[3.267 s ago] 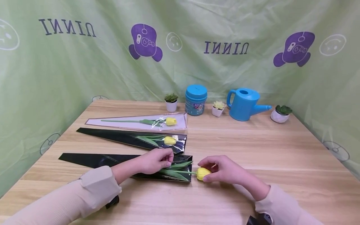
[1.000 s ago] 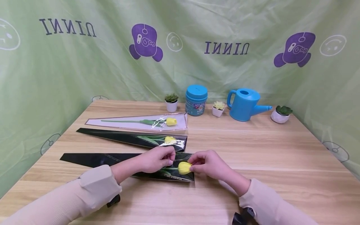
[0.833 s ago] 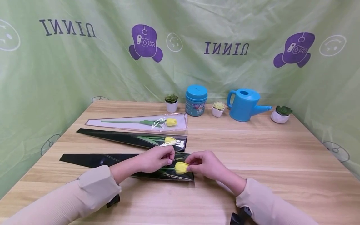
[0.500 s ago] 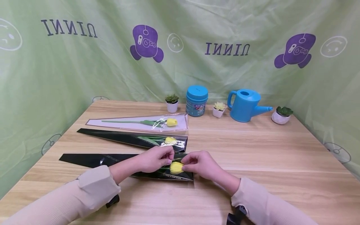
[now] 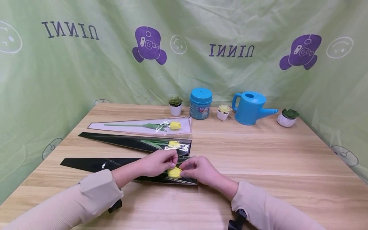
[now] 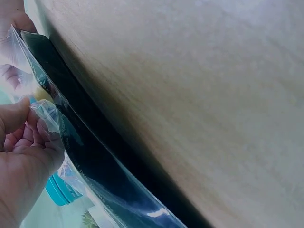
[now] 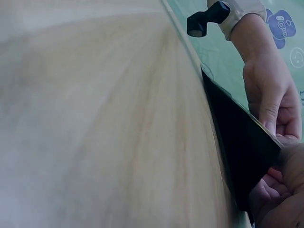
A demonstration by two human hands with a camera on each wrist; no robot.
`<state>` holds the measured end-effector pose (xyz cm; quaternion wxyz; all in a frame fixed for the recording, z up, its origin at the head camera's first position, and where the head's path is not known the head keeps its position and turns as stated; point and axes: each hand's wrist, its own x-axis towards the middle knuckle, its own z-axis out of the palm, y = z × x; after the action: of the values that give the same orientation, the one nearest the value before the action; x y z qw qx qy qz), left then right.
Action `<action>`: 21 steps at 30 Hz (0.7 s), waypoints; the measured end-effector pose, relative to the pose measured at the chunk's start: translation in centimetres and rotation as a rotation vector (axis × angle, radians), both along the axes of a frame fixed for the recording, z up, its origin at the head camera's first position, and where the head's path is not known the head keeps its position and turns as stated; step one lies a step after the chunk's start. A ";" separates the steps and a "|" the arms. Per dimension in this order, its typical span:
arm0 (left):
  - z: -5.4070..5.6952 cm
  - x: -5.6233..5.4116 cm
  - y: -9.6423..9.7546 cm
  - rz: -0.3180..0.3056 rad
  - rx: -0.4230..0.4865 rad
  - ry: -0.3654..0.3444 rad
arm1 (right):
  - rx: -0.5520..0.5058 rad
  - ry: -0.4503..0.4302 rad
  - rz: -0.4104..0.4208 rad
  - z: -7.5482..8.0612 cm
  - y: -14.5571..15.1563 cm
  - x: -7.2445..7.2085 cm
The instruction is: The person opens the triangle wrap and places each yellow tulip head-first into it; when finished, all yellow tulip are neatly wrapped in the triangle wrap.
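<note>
In the head view, the nearest black flower sleeve (image 5: 83,163) lies on the table with its wide mouth to the right. My left hand (image 5: 158,163) pinches the sleeve's clear front film (image 6: 46,113), lifted off the black backing in the left wrist view. At the mouth, my right hand (image 5: 202,172) holds a yellow tulip (image 5: 173,173) by its bloom, fingers reaching in between film and backing. The tulip's stem and leaves are mostly hidden behind the left hand and wrist. In the right wrist view the black backing (image 7: 242,147) covers part of the hands.
Behind lie a second black sleeve (image 5: 115,139) and a white sleeve (image 5: 120,127), each with a yellow tulip inside. Along the back stand small potted succulents (image 5: 175,107), a blue jar (image 5: 201,103) and a blue watering can (image 5: 249,108). A green curtain (image 5: 184,73) hangs behind.
My right hand has moved left with the tulip, carrying its bloom from beyond the sleeve's mouth to inside it, close to the left fingers. My left hand stays almost in place.
</note>
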<state>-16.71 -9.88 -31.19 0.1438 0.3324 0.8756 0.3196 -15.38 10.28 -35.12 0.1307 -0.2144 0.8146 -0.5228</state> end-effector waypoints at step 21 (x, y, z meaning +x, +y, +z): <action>-0.4 0.2 0.1 -0.008 -0.007 0.079 | -0.099 -0.133 -0.161 1.0 2.4 0.5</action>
<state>-16.56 -9.77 -31.54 0.1118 0.3478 0.8803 0.3026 -14.91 12.64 -34.08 0.1312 -0.1192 0.7921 -0.5842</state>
